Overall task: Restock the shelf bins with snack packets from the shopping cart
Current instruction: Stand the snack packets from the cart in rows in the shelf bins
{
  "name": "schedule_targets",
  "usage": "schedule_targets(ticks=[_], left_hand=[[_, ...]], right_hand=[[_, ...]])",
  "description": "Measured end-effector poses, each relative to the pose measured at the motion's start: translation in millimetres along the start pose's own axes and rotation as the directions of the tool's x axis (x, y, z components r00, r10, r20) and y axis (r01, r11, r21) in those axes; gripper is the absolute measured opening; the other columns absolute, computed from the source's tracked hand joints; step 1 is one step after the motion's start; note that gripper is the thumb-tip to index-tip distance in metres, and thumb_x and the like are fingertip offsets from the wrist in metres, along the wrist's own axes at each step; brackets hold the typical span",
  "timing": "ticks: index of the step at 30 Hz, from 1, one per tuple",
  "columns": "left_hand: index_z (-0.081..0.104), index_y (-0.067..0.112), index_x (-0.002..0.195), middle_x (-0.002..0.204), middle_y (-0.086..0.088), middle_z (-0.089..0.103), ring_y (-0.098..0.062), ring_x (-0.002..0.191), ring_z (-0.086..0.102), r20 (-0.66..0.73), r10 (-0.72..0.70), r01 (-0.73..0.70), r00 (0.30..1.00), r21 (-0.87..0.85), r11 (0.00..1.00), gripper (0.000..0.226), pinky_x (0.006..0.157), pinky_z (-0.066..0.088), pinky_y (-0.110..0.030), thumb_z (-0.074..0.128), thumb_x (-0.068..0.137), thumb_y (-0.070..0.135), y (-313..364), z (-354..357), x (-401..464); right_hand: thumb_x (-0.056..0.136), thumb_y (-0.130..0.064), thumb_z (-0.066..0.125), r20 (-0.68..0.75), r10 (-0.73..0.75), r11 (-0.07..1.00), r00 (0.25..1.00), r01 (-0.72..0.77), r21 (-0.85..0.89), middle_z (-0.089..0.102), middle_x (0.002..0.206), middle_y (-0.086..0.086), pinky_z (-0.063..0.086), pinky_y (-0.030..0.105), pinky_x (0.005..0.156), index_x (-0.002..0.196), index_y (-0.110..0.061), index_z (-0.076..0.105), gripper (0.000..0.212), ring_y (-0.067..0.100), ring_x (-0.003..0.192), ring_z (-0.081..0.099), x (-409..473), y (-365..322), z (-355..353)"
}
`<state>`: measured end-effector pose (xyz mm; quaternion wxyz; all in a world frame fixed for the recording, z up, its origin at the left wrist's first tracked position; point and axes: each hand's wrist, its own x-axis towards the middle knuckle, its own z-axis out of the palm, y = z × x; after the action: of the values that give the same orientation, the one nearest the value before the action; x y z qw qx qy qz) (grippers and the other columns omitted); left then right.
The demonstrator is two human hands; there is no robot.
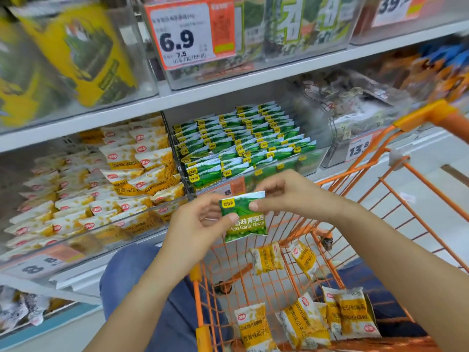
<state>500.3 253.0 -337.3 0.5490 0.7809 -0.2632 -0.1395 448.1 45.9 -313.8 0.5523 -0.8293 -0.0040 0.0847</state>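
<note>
A green pea snack packet (245,223) hangs upright above the orange shopping cart (360,189), in front of the shelf. My left hand (200,224) pinches its left edge with thumb and fingers. My right hand (284,196) pinches its top right corner. Behind the hands stands the clear bin of green pea packets (243,146), filled in neat rows. To its left is the bin of yellow crab-roe packets (106,184). Several yellow packets (304,323) lie on the cart's floor.
The shelf above holds clear bins of seaweed packs with a 6.9 price tag (187,34). A further bin with a 13.8 tag (357,148) stands to the right of the green one. My knees in blue trousers (142,273) are below the shelf edge.
</note>
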Motion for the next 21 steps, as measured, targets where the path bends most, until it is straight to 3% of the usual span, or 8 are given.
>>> schedule_targets(ticks=[3, 5, 8, 11, 13, 15, 18, 21], left_hand=[[0.066, 0.042, 0.087, 0.085, 0.015, 0.070, -0.003, 0.081, 0.065, -0.073, 0.072, -0.070, 0.995, 0.028, 0.997, 0.020, 0.077, 0.050, -0.019, 0.075, 0.082, 0.024, 8.3, -8.0, 15.0], [0.065, 0.043, 0.098, 0.099, 0.018, 0.068, -0.001, 0.095, 0.061, -0.146, 0.223, -0.172, 0.964, 0.299, 0.939, 0.013, 0.085, 0.044, -0.019, 0.064, 0.090, 0.033, 11.9, -21.1, 32.6], [0.061, 0.020, 0.124, 0.132, -0.002, 0.058, -0.025, 0.132, 0.041, -0.120, 0.347, -0.120, 0.930, 0.794, 0.596, 0.038, 0.110, 0.026, -0.041, 0.048, 0.097, 0.043, 5.4, -43.5, 65.1], [0.057, 0.018, 0.132, 0.148, -0.010, 0.041, -0.032, 0.143, 0.022, -0.025, 0.198, -0.064, 0.980, 0.898, 0.434, 0.050, 0.117, 0.005, -0.047, 0.042, 0.097, 0.050, -9.4, -46.5, 77.6], [0.057, 0.017, 0.131, 0.150, -0.011, 0.039, -0.031, 0.145, 0.019, 0.005, 0.201, -0.092, 0.980, 0.899, 0.428, 0.055, 0.118, 0.004, -0.047, 0.037, 0.096, 0.054, -17.2, -44.4, 76.7], [0.056, 0.016, 0.132, 0.148, -0.010, 0.041, -0.030, 0.144, 0.021, -0.026, 0.255, -0.108, 0.967, 0.859, 0.500, 0.052, 0.119, 0.010, -0.046, 0.040, 0.096, 0.050, -19.1, -45.2, 73.7], [0.051, 0.014, 0.134, 0.139, -0.005, 0.050, -0.024, 0.138, 0.031, -0.135, 0.343, -0.121, 0.930, 0.767, 0.630, 0.048, 0.116, 0.023, -0.043, 0.044, 0.096, 0.042, -19.3, -49.3, 64.9], [0.053, 0.014, 0.131, 0.133, -0.003, 0.055, -0.022, 0.135, 0.035, -0.153, 0.363, -0.135, 0.919, 0.744, 0.654, 0.047, 0.113, 0.025, -0.037, 0.041, 0.095, 0.042, -22.4, -54.7, 57.5]], right_hand=[[0.078, -0.028, 0.073, -0.098, -0.073, 0.997, 0.992, 0.070, -0.037, 0.063, 0.079, 0.028, 0.051, 0.029, 0.058, 0.081, -0.018, 0.072, 0.011, 0.018, 0.065, 0.059, 12.6, -9.3, -10.1], [0.080, -0.023, 0.073, -0.248, -0.106, 0.992, 0.963, 0.087, -0.087, 0.064, 0.074, 0.028, 0.051, 0.039, 0.064, 0.083, -0.013, 0.072, 0.011, 0.021, 0.065, 0.059, 26.1, -15.4, -22.5], [0.085, -0.019, 0.071, -0.511, -0.157, 0.982, 0.845, 0.080, -0.170, 0.065, 0.069, 0.004, 0.048, 0.032, 0.072, 0.090, -0.012, 0.073, 0.009, 0.012, 0.069, 0.058, 52.7, -24.5, -40.1], [0.089, -0.021, 0.066, -0.597, -0.180, 0.953, 0.781, -0.012, -0.303, 0.072, 0.088, 0.003, 0.046, 0.026, 0.080, 0.100, -0.009, 0.075, 0.019, 0.009, 0.083, 0.061, 85.4, -26.6, -42.0], [0.091, -0.022, 0.063, -0.581, -0.187, 0.934, 0.792, -0.040, -0.355, 0.072, 0.105, 0.007, 0.045, 0.024, 0.086, 0.106, -0.008, 0.073, 0.023, 0.014, 0.097, 0.063, 106.4, -24.7, -37.3], [0.092, -0.022, 0.061, -0.511, -0.188, 0.914, 0.839, -0.041, -0.404, 0.069, 0.114, 0.007, 0.044, 0.024, 0.089, 0.110, -0.008, 0.072, 0.025, 0.018, 0.107, 0.063, 124.6, -22.0, -29.8], [0.093, -0.021, 0.060, -0.336, -0.181, 0.883, 0.924, 0.003, -0.469, 0.066, 0.121, 0.007, 0.045, 0.027, 0.095, 0.113, -0.009, 0.070, 0.025, 0.020, 0.112, 0.061, 144.2, -20.6, -13.8], [0.096, -0.019, 0.055, -0.107, -0.101, 0.859, 0.989, 0.032, -0.511, 0.061, 0.130, 0.004, 0.041, 0.024, 0.100, 0.121, -0.011, 0.066, 0.028, 0.018, 0.118, 0.057, 152.8, -20.1, -0.5]])
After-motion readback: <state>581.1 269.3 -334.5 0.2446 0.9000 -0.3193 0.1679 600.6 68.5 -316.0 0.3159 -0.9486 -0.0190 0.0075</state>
